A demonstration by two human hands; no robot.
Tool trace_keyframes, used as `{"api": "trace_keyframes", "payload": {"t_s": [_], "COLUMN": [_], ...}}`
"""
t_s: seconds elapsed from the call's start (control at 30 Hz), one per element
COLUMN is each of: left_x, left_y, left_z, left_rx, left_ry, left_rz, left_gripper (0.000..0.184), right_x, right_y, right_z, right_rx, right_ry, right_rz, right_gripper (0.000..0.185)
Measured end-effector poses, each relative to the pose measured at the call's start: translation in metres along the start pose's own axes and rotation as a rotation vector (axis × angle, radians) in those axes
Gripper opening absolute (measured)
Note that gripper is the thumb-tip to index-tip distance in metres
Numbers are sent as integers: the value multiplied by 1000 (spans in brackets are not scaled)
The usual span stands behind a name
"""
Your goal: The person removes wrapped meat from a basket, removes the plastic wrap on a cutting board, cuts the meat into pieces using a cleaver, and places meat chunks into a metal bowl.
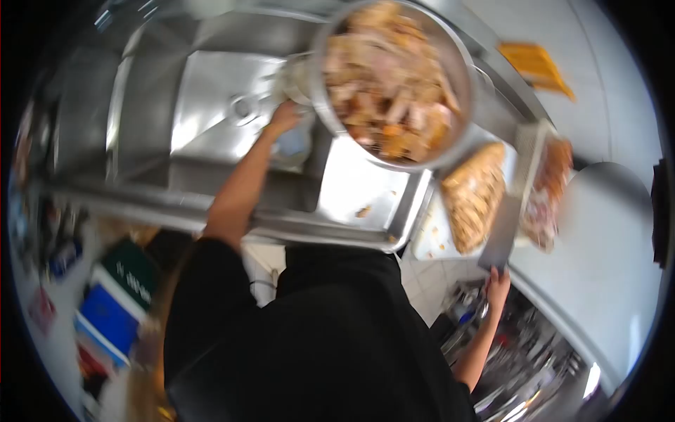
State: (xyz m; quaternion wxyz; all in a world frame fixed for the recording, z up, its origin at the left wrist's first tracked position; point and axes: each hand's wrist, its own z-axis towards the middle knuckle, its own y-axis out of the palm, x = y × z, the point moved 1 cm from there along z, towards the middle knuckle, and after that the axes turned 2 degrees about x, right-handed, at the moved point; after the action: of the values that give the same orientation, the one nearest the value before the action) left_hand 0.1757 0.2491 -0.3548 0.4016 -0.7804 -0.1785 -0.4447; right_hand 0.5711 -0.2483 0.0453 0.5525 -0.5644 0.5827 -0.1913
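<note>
My right hand (498, 285) is wrapped round the handle of a cleaver (502, 232), whose broad blade points away from me beside the white cutting board (430, 235). On that board lies a golden-brown scored or sliced piece of food (472, 200), probably meat. My left hand (285, 116) reaches over the steel sink, close to a pale translucent container (292, 149). Motion smears its fingers, so their grip is unclear. Just right of that hand, a large round metal bowl (460, 67) holds chopped, browned meat pieces (394, 77).
The steel sink (204, 105) has several basins and a raised front rim. A reddish piece of meat (548, 193) lies right of the cleaver. A yellow-orange object (536, 65) is at the back right. Boxes (109, 316) stand at lower left; blurred clutter (527, 352) at lower right.
</note>
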Motion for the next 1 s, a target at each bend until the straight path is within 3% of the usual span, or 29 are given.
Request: {"api": "trace_keyframes", "payload": {"t_s": [0.1,0.13,0.2,0.23,0.3,0.43,0.5,0.57,0.6,0.63,0.67,0.73,0.77,0.83,0.87,0.93,1.0], "left_x": [26,41,36,90,192,347,413,484,514,533,536,548,552,552,548,538,526], "left_y": [-19,-29,-47,-65,-84,-57,-16,54,93,136,187,243,261,286,291,286,271], "left_z": [-49,-78,-117,-136,-165,-152,-120,-103,-79,-52,-11,30,39,51,55,68,69], "left_rx": [-208,-174,-455,-650,-932,-1148,-974,-861,-946,-913,-892,-715,-709,-954,-951,-999,-975], "left_ry": [-187,-95,-212,-293,-218,252,696,662,716,911,882,897,889,320,311,78,-50], "left_rz": [-322,-224,-412,-328,-215,-391,-77,-147,-84,32,143,653,690,1081,1112,823,890], "left_gripper": [46,44,39,39,43,54,58,54,53,55,52,60,60,67,67,81,84], "right_x": [-4,-34,-28,-21,-10,25,47,74,77,94,111,123,127,138,146,154,172], "right_y": [9,9,12,7,5,-4,-5,-2,-4,-1,2,-7,-9,-8,1,0,2], "right_z": [-24,-42,-68,-86,-114,-148,-149,-145,-146,-147,-150,-150,-145,-138,-130,-111,-96], "right_rx": [190,144,134,170,101,39,-43,-154,-160,-174,-186,-243,-253,-276,-250,-286,-315], "right_ry": [11,88,161,210,261,408,384,342,372,352,248,124,108,-74,-121,-148,-186], "right_rz": [-70,-79,75,103,213,310,383,361,349,374,292,176,206,139,123,125,131], "right_gripper": [20,19,23,23,26,23,26,31,29,29,30,29,29,24,20,21,20]}}
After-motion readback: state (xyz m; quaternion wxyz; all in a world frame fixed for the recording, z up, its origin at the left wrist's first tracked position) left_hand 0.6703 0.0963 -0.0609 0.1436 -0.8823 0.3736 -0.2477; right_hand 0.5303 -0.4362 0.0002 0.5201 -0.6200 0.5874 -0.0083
